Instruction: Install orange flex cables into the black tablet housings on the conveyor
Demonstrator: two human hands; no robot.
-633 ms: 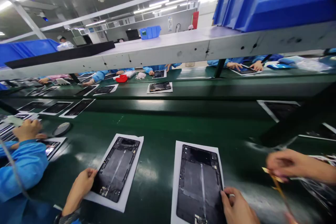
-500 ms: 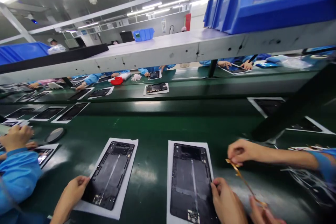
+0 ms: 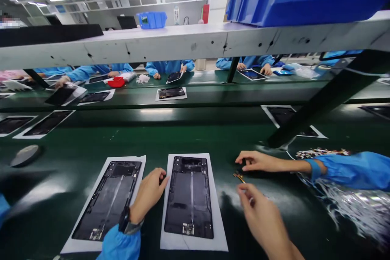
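Head view: our left hand [image 3: 149, 195] rests open against the tablet chassis [image 3: 189, 197] on its white sheet [image 3: 195, 244]. Our right hand [image 3: 262, 219] hovers by the gold flex strip [image 3: 239, 176], seemingly not yet fitted. We cannot tell its grip.

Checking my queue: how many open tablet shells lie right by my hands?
2. The left shell lies left of the left hand; the right shell just right of it. More lie farther off.
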